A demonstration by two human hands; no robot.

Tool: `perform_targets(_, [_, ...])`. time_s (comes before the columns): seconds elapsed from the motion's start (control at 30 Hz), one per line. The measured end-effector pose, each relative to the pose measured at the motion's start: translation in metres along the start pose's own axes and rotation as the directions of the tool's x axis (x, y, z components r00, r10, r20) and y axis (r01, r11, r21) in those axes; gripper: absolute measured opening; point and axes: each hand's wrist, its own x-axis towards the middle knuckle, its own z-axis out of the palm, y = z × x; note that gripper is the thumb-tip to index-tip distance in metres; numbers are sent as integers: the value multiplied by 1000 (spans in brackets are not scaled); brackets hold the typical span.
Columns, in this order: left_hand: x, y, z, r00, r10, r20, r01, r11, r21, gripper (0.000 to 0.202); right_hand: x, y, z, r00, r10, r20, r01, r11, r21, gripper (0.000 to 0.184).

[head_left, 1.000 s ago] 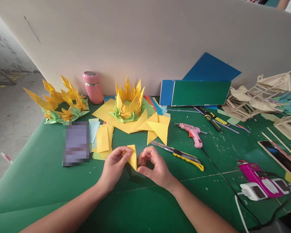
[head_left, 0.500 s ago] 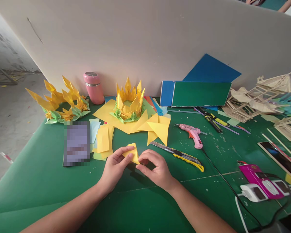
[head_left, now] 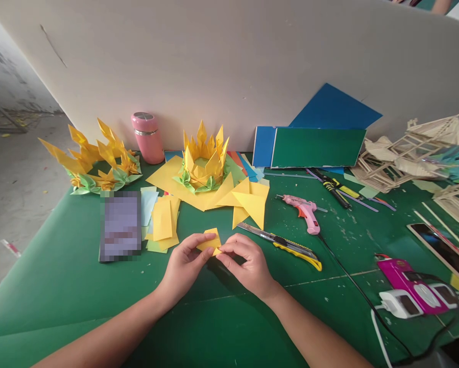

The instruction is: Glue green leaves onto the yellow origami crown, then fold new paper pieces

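Observation:
A small folded piece of yellow paper is pinched between both my hands just above the green table. My left hand grips it from the left with thumb and fingers closed on it. My right hand pinches its right corner with curled fingers. Behind them lie yellow paper triangles, a stack of yellow and pale blue slips and a yellow origami crown with green leaves.
A yellow utility knife lies right of my hands, a pink glue gun beyond it. A pink flask, another origami crown, blue and green card sheets, stick models, a phone and a power strip surround them.
The yellow piece has been pressed smaller and lower; my two hands have closed in together on it, the right hand shifting left onto its corner.

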Motion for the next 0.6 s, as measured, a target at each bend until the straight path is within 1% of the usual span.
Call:
perform_targets(0.07, [0,0,0,1000,-2,12,2,1000,-14,30,0,-1,0,999,34,8,-34,999,28,12])
perform_targets(0.17, [0,-1,-1,1000,-9,24,9,1000,-29,30,1,-2,0,999,39,12,-39,997,64,12])
perform_targets(0.4, [1,-3,-2,997,-8,76,10,1000,-21,33,1,-1,1,995,103,19,-104,990,91,13])
perform_targets(0.6, [1,1,-3,993,-24,112,25,1000,-12,32,2,-1,1,985,166,47,-170,978,122,17])
